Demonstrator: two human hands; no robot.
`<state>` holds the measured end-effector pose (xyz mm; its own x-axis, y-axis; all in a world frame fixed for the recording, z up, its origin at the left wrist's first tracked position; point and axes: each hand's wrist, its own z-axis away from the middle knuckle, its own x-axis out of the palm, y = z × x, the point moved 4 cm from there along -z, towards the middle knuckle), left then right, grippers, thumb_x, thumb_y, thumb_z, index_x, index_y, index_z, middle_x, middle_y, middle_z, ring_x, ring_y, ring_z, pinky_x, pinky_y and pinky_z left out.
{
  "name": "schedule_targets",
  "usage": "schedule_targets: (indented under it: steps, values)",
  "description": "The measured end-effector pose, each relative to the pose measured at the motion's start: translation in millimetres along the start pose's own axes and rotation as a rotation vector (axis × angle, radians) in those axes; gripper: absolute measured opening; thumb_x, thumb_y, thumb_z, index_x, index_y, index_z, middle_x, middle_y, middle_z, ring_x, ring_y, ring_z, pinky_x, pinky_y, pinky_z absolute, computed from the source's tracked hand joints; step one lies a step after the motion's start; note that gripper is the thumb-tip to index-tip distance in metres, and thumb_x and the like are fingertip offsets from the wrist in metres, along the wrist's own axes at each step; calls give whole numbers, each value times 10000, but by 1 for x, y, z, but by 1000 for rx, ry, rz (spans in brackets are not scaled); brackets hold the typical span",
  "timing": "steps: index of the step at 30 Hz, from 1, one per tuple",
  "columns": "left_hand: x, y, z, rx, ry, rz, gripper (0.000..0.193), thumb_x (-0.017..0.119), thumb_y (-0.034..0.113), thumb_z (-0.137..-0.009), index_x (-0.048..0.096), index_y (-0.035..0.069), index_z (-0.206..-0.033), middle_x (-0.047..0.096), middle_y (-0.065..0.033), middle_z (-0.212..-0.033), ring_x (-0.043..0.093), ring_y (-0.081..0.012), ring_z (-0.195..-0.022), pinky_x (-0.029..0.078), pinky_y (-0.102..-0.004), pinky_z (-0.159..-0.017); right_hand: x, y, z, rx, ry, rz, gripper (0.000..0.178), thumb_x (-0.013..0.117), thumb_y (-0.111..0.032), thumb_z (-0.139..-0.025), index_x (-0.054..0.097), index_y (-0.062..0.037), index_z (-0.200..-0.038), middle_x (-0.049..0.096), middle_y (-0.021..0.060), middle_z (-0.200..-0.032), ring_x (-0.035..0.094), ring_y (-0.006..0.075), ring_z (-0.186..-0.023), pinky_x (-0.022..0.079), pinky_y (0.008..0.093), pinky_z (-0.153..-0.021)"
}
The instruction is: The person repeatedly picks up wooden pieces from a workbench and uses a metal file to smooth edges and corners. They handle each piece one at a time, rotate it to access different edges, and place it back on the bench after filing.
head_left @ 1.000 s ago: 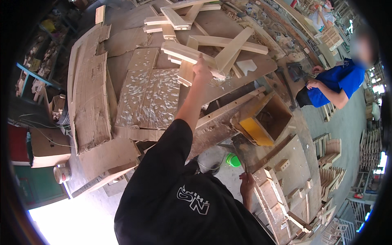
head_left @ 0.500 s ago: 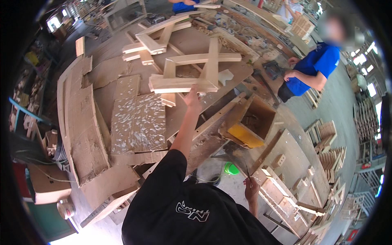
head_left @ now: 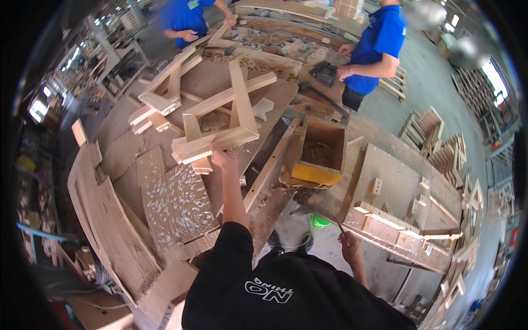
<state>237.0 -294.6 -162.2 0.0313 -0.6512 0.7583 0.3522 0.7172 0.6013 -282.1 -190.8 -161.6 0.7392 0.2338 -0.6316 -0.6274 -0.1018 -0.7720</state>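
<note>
One long cardboard strip (head_left: 104, 220) curves along your left, beside a card (head_left: 179, 203) spattered with white spots. Farther off, on the table (head_left: 281, 98), your wooden frame (head_left: 231, 138) lies over other pieces, your left hand (head_left: 223, 158) grasping its near bar. Rightward stands a box (head_left: 316, 174) with a yellow front; nearer is a green bucket (head_left: 319, 220). Your right hand (head_left: 351, 248) is closed round a slim dark stick (head_left: 340, 226), near a board (head_left: 391, 173) bearing small blocks (head_left: 376, 186).
</note>
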Motion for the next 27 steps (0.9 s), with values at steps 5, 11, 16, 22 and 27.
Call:
schedule_targets:
  steps: [5, 11, 16, 22, 27]
  values:
    - [20, 3, 41, 209, 116, -230, 443, 626, 303, -887, 605, -87, -1095, 619, -125, -1059, 606, -251, -872, 518, -376, -765, -4, 1, 10, 29, 7, -12, 181, 569, -149, -913, 593, 5, -819, 656, 183, -737, 666, 330, -716, 498, 388, -642]
    - [60, 23, 43, 131, -26, -44, 510, 620, 334, -890, 495, -39, -1216, 533, -142, -1172, 542, -255, -1045, 481, -405, -903, -18, 3, 24, 52, 56, -4, 174, 564, -138, -913, 589, 6, -817, 653, 185, -753, 664, 332, -723, 493, 389, -643]
    - [78, 35, 31, 65, -141, 48, 374, 558, 224, -850, 485, -24, -1121, 537, -137, -1049, 565, -264, -928, 496, -422, -809, -19, 1, 14, 24, 54, 39, 176, 554, -137, -918, 594, 2, -817, 647, 171, -737, 660, 321, -721, 490, 384, -646]
    - [82, 81, 59, 144, -221, 128, 301, 535, 143, -745, 502, -30, -988, 555, -141, -877, 578, -283, -746, 514, -393, -688, -9, -34, -21, -139, -12, -65, 165, 551, -138, -926, 601, -3, -845, 638, 162, -721, 629, 348, -683, 484, 386, -629]
    - [46, 166, 117, 354, -495, 127, 356, 570, 171, -671, 553, 9, -988, 587, -145, -936, 586, -293, -812, 504, -425, -754, 14, -83, -64, -278, -144, 48, 156, 530, -135, -940, 614, -4, -949, 629, 159, -729, 635, 319, -662, 478, 377, -608]
